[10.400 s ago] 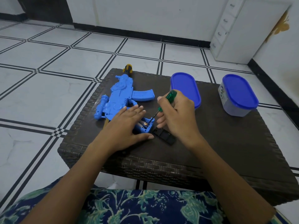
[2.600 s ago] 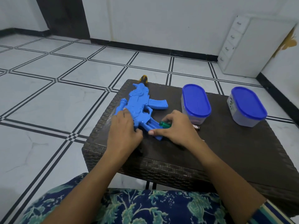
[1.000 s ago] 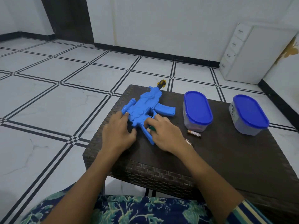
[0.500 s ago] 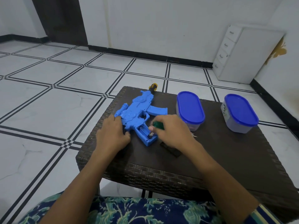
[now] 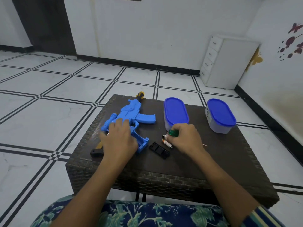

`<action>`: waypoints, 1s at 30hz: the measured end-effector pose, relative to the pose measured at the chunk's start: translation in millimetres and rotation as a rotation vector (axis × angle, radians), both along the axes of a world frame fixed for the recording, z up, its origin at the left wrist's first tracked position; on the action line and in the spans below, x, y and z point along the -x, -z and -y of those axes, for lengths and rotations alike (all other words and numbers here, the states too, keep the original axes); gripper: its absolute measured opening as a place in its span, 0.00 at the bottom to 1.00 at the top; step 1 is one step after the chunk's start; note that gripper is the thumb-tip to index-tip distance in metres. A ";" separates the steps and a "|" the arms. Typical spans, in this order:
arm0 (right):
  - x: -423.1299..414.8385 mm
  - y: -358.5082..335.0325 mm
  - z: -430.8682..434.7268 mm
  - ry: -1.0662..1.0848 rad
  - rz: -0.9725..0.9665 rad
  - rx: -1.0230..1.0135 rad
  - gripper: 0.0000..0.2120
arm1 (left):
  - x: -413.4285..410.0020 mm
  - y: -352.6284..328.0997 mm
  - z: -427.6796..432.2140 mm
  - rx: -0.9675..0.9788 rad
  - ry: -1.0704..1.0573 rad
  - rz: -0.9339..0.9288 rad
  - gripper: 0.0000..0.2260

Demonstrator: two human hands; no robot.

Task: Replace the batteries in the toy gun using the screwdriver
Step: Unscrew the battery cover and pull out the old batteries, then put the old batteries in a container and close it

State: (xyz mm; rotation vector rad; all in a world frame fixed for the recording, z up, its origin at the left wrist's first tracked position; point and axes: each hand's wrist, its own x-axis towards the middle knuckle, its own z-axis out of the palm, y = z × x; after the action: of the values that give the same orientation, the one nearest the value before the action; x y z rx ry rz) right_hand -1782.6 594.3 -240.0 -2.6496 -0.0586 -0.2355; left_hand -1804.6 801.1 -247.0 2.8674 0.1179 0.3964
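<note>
The blue toy gun [image 5: 131, 114] lies on the dark woven table [image 5: 213, 161], its grip compartment [image 5: 142, 142] open toward me. My left hand [image 5: 119, 140] rests flat on the gun's rear body, fingers spread. My right hand [image 5: 186, 139] curls round the green-handled screwdriver [image 5: 173, 132], whose thin tip pokes out past my wrist at the right. Two batteries [image 5: 166, 141] lie on the table just left of my right hand's fingertips. The black battery cover [image 5: 159, 150] lies between the gun's grip and the batteries.
Two blue-lidded containers stand at the back, one in the middle [image 5: 175, 113] and one at the right [image 5: 219, 115]. A black and gold part [image 5: 98, 150] lies by the table's left edge. A white drawer unit [image 5: 227, 63] stands against the wall.
My right hand has moved right, away from the gun's open grip compartment, still holding the screwdriver. Two batteries now lie beside it on the table. My left hand stays on the gun.
</note>
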 end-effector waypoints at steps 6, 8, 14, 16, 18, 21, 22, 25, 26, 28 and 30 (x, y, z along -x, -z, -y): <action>3.1 12.4 9.1 0.018 -0.050 0.078 0.11 | 4.2 4.1 45.9 -0.011 0.453 -0.069 0.23; 4.9 12.3 11.4 -0.014 -0.068 0.113 0.11 | 3.4 5.2 57.4 -0.028 0.518 -0.124 0.22; 3.5 2.0 32.8 0.013 -0.197 -0.002 0.12 | -4.2 1.7 75.0 -0.052 0.563 -0.210 0.22; 6.1 -1.3 45.5 0.025 -0.263 -0.001 0.15 | -5.7 -0.2 80.8 -0.036 0.581 -0.214 0.21; 10.3 -3.1 55.5 0.011 -0.335 0.024 0.18 | -6.3 -0.2 87.1 -0.028 0.599 -0.233 0.21; 14.2 -1.0 64.5 -0.040 -0.403 0.034 0.19 | -7.1 3.0 97.2 -0.048 0.616 -0.255 0.20; 15.5 0.0 68.3 -0.047 -0.400 0.022 0.18 | -7.7 4.5 102.2 -0.057 0.621 -0.260 0.20; 18.6 5.0 75.9 -0.065 -0.367 -0.016 0.16 | -8.5 9.6 112.6 -0.071 0.607 -0.296 0.23; 20.0 6.6 77.8 -0.073 -0.350 -0.024 0.15 | -8.2 11.0 114.8 -0.079 0.593 -0.299 0.24; 22.2 10.1 85.8 -0.077 -0.295 -0.054 0.12 | -8.6 13.0 121.8 -0.083 0.569 -0.284 0.25; 21.5 12.3 94.6 -0.028 -0.184 -0.113 0.09 | -9.7 12.4 125.8 -0.054 0.561 -0.234 0.25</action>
State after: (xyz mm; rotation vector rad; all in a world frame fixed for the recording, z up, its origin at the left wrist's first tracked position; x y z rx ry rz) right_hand -1804.1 499.7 -252.3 -2.5437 -0.0218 0.0151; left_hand -1794.9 675.3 -259.4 2.8214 -0.6481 -0.0466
